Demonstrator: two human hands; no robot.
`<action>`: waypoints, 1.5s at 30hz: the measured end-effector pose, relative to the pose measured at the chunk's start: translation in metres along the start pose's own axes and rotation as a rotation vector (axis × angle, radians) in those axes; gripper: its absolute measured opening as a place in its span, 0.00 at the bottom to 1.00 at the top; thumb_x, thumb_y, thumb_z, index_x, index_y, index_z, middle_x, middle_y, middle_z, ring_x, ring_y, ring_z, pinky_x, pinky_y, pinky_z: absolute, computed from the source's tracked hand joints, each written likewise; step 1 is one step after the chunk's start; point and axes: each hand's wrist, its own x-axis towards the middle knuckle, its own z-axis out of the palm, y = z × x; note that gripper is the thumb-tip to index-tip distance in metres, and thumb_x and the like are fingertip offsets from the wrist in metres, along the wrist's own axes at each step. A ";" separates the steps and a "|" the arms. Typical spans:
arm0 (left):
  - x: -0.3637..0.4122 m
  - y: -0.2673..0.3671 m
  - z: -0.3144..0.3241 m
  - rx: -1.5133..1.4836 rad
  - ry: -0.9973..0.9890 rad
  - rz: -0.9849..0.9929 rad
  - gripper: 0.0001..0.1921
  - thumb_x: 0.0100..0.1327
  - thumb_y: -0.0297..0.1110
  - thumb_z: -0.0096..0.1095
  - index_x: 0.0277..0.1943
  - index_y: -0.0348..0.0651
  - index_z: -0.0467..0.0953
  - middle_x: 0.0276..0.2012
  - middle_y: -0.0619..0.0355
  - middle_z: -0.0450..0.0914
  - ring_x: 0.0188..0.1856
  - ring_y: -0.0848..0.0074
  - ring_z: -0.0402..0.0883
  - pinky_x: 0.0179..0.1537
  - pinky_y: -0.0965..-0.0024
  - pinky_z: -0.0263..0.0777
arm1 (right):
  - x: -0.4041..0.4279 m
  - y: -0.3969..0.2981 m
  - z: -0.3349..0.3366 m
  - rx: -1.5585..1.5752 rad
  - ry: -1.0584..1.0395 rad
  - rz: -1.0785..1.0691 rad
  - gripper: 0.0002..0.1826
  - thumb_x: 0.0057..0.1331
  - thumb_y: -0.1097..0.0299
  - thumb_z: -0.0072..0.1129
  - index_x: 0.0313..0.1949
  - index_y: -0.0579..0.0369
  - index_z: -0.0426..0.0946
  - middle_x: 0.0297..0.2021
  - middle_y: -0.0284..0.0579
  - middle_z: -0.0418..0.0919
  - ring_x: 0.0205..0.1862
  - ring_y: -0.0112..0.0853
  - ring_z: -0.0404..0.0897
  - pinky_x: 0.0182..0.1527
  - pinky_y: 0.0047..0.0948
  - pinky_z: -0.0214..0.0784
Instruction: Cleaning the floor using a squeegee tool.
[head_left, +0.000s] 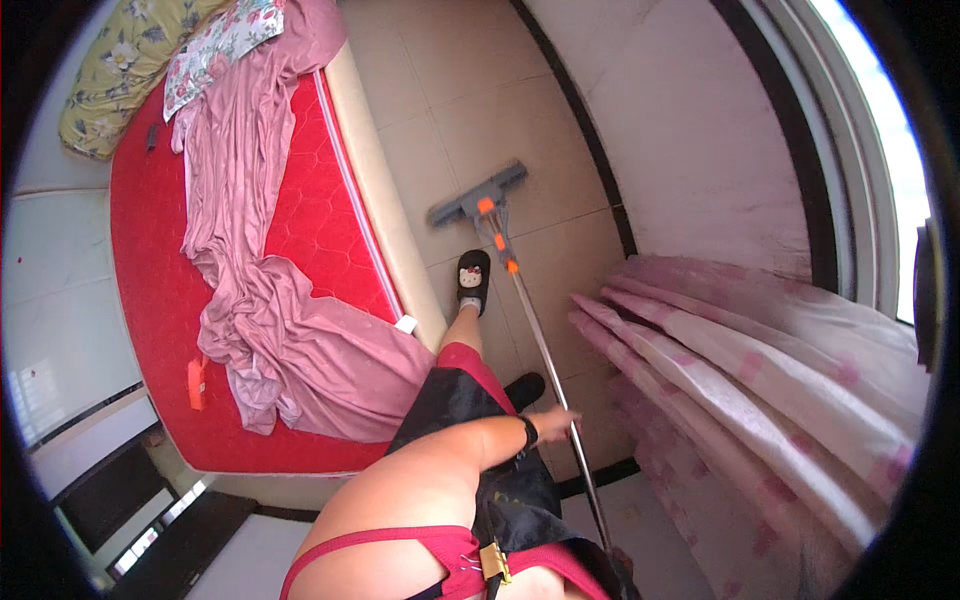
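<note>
My left hand (553, 425), with a black band at its wrist, is closed around the metal pole of a sponge mop (546, 349). The pole slants from the bottom of the view up to a grey mop head (480, 196) with orange parts. That head rests on the beige tiled floor (517, 127), just beyond my dark slipper (472, 281) with a cartoon face on it. Near the pole's lower end is a dark, blurred shape that may be my right hand (622, 564); shadow hides its fingers.
Left of me stands a bed with a red mattress (322, 240), a rumpled pink sheet (247, 225), a floral pillow (225, 52) and an orange object (196, 384). A pink-and-white curtain (735, 375) hangs close on the right, below a window (885, 150). Dark skirting (592, 142) edges the wall.
</note>
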 end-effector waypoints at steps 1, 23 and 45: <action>-0.008 0.032 0.011 0.106 -0.019 0.034 0.07 0.55 0.30 0.50 0.26 0.37 0.68 0.19 0.55 0.70 0.21 0.69 0.72 0.21 0.66 0.67 | -0.001 -0.041 -0.030 0.012 -0.007 0.027 0.13 0.54 0.60 0.51 0.28 0.58 0.68 0.20 0.45 0.69 0.24 0.32 0.69 0.28 0.30 0.63; -0.157 0.570 -0.022 -0.150 0.487 0.981 0.05 0.48 0.19 0.51 0.28 0.30 0.64 0.19 0.54 0.69 0.17 0.75 0.68 0.15 0.73 0.62 | 0.127 -0.711 -0.320 0.627 -0.213 -0.738 0.09 0.52 0.69 0.51 0.30 0.62 0.68 0.11 0.32 0.63 0.10 0.20 0.60 0.11 0.18 0.49; -0.164 0.612 -0.032 0.354 1.066 0.943 0.06 0.44 0.24 0.56 0.17 0.34 0.68 0.13 0.56 0.70 0.14 0.73 0.68 0.14 0.67 0.61 | 0.108 -0.749 -0.317 0.839 -0.501 -0.754 0.07 0.53 0.71 0.48 0.29 0.61 0.64 0.14 0.34 0.64 0.11 0.21 0.63 0.13 0.18 0.53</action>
